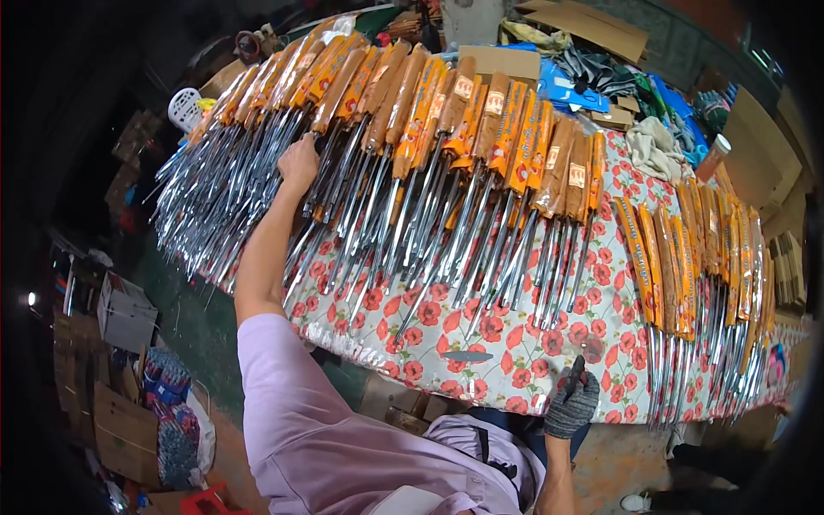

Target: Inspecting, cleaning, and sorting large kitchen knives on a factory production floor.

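Note:
A long heap of thin metal rods [215,197] with brown handles, many in orange printed wrappers [417,112], lies across the table. My left hand [298,163] is bare and reaches into the left part of this heap. Its fingers are closed at the lower end of a brown handle [339,90], where the metal begins. By the table's front edge is my right hand [572,405], in a grey knitted glove with dark fingertips. Its fingers are drawn together; a dark bit shows at their tips, too small to name. A flat grey leaf-shaped piece [466,355] lies on the flowered cloth [515,378].
A second group of wrapped rods [678,283] lies at the right. Behind are a pale cloth [654,150], an orange-brown cylinder [713,158], blue packaging [566,90] and cardboard [592,30]. Boxes [126,311] and bundles [167,378] stand on the floor at left.

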Demonstrator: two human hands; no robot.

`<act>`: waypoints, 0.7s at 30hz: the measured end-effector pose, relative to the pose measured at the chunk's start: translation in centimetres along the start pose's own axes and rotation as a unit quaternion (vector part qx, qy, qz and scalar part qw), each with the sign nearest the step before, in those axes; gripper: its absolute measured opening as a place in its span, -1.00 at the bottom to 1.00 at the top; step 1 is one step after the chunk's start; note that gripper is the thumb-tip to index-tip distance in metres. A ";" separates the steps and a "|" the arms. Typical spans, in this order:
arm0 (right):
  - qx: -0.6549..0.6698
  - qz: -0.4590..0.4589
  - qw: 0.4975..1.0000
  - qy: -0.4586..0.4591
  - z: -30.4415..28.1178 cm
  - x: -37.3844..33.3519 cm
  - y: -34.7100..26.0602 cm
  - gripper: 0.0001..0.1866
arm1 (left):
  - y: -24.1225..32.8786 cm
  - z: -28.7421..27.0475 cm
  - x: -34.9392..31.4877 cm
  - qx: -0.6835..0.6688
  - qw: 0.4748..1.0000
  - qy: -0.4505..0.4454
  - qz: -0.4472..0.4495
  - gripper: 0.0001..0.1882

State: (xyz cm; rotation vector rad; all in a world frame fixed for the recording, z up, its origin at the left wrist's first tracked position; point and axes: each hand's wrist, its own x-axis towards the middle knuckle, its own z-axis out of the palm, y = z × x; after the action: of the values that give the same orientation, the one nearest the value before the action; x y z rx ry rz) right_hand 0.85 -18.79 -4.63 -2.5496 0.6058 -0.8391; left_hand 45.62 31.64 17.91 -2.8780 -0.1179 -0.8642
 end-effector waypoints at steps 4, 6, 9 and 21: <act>-0.008 0.023 0.999 -0.022 -0.3 0.4 -0.5 -0.81 | 1.1 -1.1 3.4 0.013 0.999 0.031 -0.011 -0.72; -0.011 0.030 0.999 -0.031 -0.3 0.3 -0.7 -0.82 | 0.9 -1.5 5.3 0.045 0.997 0.054 0.018 -0.72; -0.036 0.017 0.999 -0.009 -0.2 0.2 -0.6 -0.82 | 0.8 -0.5 8.0 0.057 0.998 0.014 0.017 -0.73; 0.005 0.044 0.998 -0.048 -1.8 1.9 -2.7 -0.80 | -0.3 4.0 5.8 0.009 0.995 0.092 0.039 -0.72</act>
State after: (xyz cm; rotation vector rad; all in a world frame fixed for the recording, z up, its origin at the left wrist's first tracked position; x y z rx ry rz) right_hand 1.84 -17.91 -1.06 -2.5177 0.6769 -0.6839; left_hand 52.57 32.74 17.84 -2.7501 0.0052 -1.1004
